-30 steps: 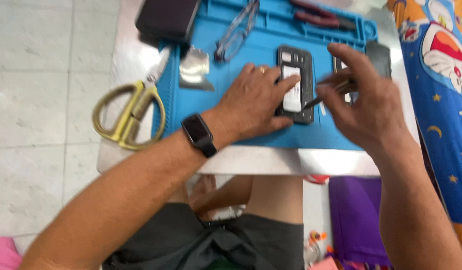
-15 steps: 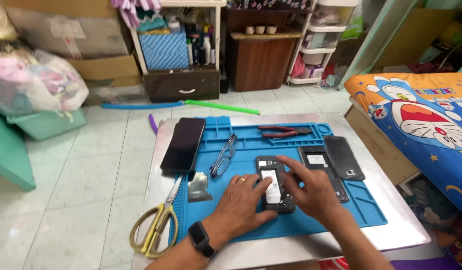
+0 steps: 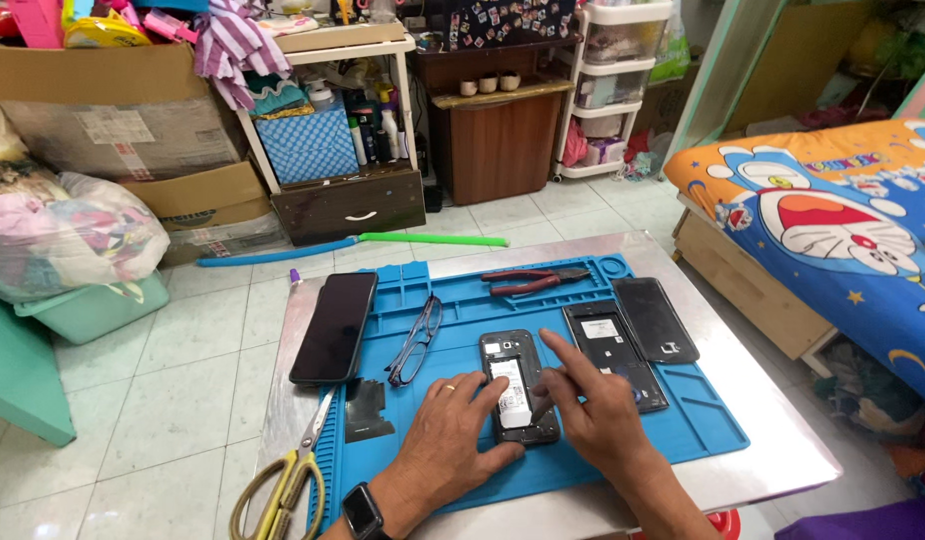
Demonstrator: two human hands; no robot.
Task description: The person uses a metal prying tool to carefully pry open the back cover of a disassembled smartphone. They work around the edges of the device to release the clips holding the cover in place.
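- Cluttered shelves, cardboard boxes and a dark wooden cabinet (image 3: 508,140) ring the tiled floor; low at the centre stands a small metal-topped table (image 3: 773,420) covered by a blue silicone work mat (image 3: 683,440).
- At the mat's middle lies an opened black phone with its back off (image 3: 519,385).
- Left hand (image 3: 451,440), fingers spread flat, presses the mat and touches the phone's 9 o'clock edge; it grips nothing.
- Right hand (image 3: 595,410) points its forefinger over the phone's 3 o'clock side; whether it pinches a tool I cannot tell.
- Judging by eye, a slip of that finger could shove the loose back covers (image 3: 633,335) at 2 o'clock.
- Yellow-handled scissors (image 3: 288,480) overhang the table's 7 o'clock edge and could drop.
- Open room: bare mat at 4 o'clock; glasses (image 3: 415,340) and a dark smartphone (image 3: 335,325) crowd 10 o'clock.
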